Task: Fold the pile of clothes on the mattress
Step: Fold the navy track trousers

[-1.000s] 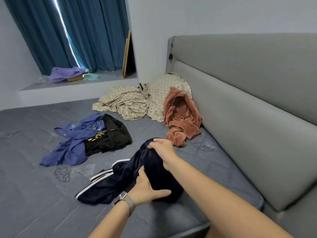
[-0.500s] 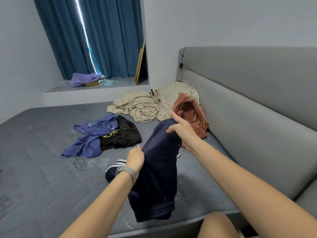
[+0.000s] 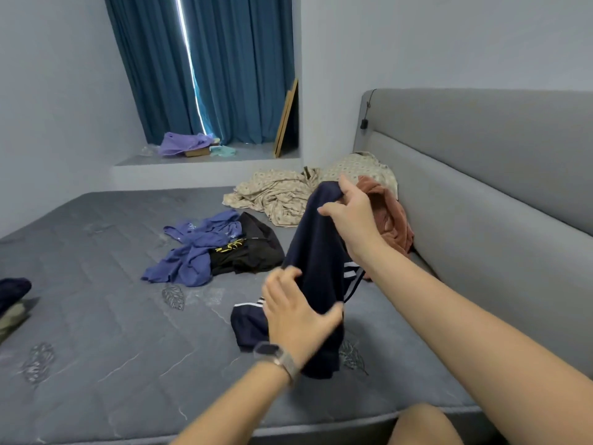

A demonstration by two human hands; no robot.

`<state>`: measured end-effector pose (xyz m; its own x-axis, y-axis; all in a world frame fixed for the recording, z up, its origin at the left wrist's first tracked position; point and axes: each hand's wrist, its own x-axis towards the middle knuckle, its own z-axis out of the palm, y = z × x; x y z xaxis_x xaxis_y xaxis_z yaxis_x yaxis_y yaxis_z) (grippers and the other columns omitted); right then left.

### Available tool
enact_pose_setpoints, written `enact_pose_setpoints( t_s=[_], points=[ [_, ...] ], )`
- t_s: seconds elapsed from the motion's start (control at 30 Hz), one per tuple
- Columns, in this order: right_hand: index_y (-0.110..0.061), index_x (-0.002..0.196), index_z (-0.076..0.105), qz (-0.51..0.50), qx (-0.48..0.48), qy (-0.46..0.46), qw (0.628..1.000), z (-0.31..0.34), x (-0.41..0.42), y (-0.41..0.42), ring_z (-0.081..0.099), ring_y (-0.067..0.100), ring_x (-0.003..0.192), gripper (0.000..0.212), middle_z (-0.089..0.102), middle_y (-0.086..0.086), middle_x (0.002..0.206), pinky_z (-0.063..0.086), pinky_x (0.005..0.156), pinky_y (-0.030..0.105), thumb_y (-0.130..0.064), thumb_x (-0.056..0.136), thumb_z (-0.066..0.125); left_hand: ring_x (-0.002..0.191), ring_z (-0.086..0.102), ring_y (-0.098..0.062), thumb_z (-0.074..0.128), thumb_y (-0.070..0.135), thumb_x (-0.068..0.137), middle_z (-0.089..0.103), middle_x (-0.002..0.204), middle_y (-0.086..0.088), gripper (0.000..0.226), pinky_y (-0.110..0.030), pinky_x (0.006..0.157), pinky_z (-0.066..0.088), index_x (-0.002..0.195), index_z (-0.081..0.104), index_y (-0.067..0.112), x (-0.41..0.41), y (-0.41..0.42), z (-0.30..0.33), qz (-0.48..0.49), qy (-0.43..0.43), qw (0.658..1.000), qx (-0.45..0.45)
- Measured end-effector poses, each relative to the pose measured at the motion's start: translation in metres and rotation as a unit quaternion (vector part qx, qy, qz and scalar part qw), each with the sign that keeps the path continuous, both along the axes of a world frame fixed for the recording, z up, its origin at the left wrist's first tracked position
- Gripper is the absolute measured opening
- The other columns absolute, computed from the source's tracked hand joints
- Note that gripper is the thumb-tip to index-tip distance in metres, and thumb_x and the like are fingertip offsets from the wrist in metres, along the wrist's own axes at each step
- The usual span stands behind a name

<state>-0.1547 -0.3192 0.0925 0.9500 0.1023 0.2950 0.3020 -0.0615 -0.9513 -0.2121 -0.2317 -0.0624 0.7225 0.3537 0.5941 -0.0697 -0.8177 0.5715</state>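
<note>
A navy garment with white side stripes (image 3: 317, 252) hangs lifted above the grey mattress (image 3: 106, 316), its lower part still resting on it. My right hand (image 3: 349, 213) pinches its top edge, held high. My left hand (image 3: 298, 313), with a watch on the wrist, grips the cloth lower down at its left side. Further back lie a purple-blue garment (image 3: 192, 252), a black garment with yellow print (image 3: 253, 252), a rust-brown one (image 3: 394, 226) by the headboard and a beige patterned one (image 3: 282, 194).
The grey padded headboard (image 3: 481, 175) runs along the right. A dark garment and an olive one (image 3: 12, 300) lie at the left edge. A window ledge (image 3: 205, 162) with purple cloth and blue curtains is behind. My knee (image 3: 423, 425) shows at the bottom.
My right hand has lifted the navy garment higher off the mattress. My left hand slid up along the cloth and took hold of its side. The view tilted upward.
</note>
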Motion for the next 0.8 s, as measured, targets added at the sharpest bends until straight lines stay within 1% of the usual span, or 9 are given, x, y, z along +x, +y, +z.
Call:
enact_pose_setpoints(
  t_s=[0.1,0.17,0.2,0.27,0.33,0.47,0.6,0.67,0.8],
  points=[
    [-0.007,0.153,0.018,0.023,-0.021,-0.037,0.999,0.012,-0.004,0.009,0.057,0.024,0.085,0.078,0.058,0.018,0.102,0.05,0.073,0.027,0.01,0.086,0.055,0.13,0.025,-0.03,0.057,0.077,0.041,0.019,0.14,-0.006,0.116,-0.049,0.103,0.031,0.137,0.02,0.023,0.0,-0.002,-0.044,0.054,0.239,0.968,-0.047],
    [-0.009,0.153,0.02,0.028,-0.012,-0.057,0.998,0.023,-0.004,0.004,0.054,0.02,0.082,0.079,0.043,-0.001,0.091,0.05,0.074,0.027,0.009,0.085,0.056,0.133,0.026,-0.029,0.062,0.081,0.033,0.02,0.145,-0.01,0.135,-0.044,0.109,0.026,0.143,0.013,0.021,0.013,0.018,-0.051,0.017,0.325,0.914,-0.244],
    [-0.009,0.153,0.02,0.031,0.01,-0.056,0.998,0.028,-0.001,0.0,0.058,0.021,0.089,0.079,0.029,0.011,0.128,0.053,0.085,0.032,0.009,0.085,0.056,0.131,0.031,-0.029,0.073,0.077,0.037,0.025,0.145,-0.01,0.133,-0.046,0.11,0.028,0.143,0.014,0.023,0.02,0.03,-0.05,-0.028,0.341,0.856,-0.388],
    [-0.006,0.152,0.019,0.039,0.092,-0.044,0.994,0.034,0.01,-0.014,0.059,0.022,0.109,0.081,0.059,0.015,0.118,0.049,0.1,0.04,0.009,0.082,0.056,0.126,0.042,-0.026,0.077,0.067,0.06,0.043,0.14,-0.007,0.094,-0.056,0.102,0.038,0.135,0.035,0.029,0.021,0.046,-0.044,-0.177,0.362,0.676,-0.617],
    [-0.006,0.152,0.019,0.03,0.158,-0.025,0.987,0.035,0.03,-0.027,0.053,0.021,0.122,0.087,0.051,0.007,0.135,0.045,0.105,0.039,0.003,0.075,0.058,0.123,0.052,-0.021,0.065,0.054,0.079,0.058,0.133,-0.004,0.055,-0.054,0.098,0.045,0.126,0.053,0.027,0.022,0.052,-0.043,-0.269,0.303,0.605,-0.685],
    [-0.015,0.126,0.059,-0.063,-0.03,0.053,0.996,-0.01,0.064,-0.054,0.06,0.023,0.095,0.065,0.065,0.006,0.105,0.052,0.08,0.034,-0.02,0.061,0.058,0.112,0.063,-0.028,0.063,0.026,0.091,0.065,0.123,-0.011,0.041,-0.045,0.099,0.047,0.129,0.057,0.012,0.046,0.059,-0.022,-0.229,0.095,0.617,-0.747],
    [-0.042,0.131,0.052,-0.04,-0.522,0.136,0.841,-0.06,0.067,-0.062,0.032,0.037,0.134,0.078,0.037,0.016,0.144,0.03,0.113,0.043,-0.05,0.057,0.075,0.103,0.065,-0.027,0.07,0.024,0.084,0.069,0.109,-0.007,0.033,-0.035,0.09,0.052,0.113,0.061,0.011,0.054,0.067,0.014,-0.176,0.087,0.842,-0.503],
    [-0.048,0.144,0.027,0.051,-0.489,0.026,0.871,-0.064,0.056,-0.056,0.007,0.033,0.145,0.102,0.007,0.01,0.156,0.014,0.117,0.044,-0.05,0.06,0.085,0.103,0.063,-0.019,0.066,0.013,0.087,0.067,0.105,-0.003,0.02,-0.026,0.088,0.048,0.106,0.06,0.011,0.042,0.054,0.038,-0.278,0.12,0.913,-0.273],
    [-0.049,0.143,0.023,0.365,-0.442,-0.102,0.813,-0.056,0.033,-0.038,0.028,0.002,0.139,0.114,0.033,-0.023,0.146,0.026,0.115,0.027,-0.032,0.055,0.094,0.093,0.064,-0.022,0.062,0.018,0.081,0.068,0.1,-0.01,0.028,-0.035,0.08,0.049,0.106,0.06,0.006,0.028,0.038,0.067,-0.429,0.204,0.879,-0.049]
  ],
)
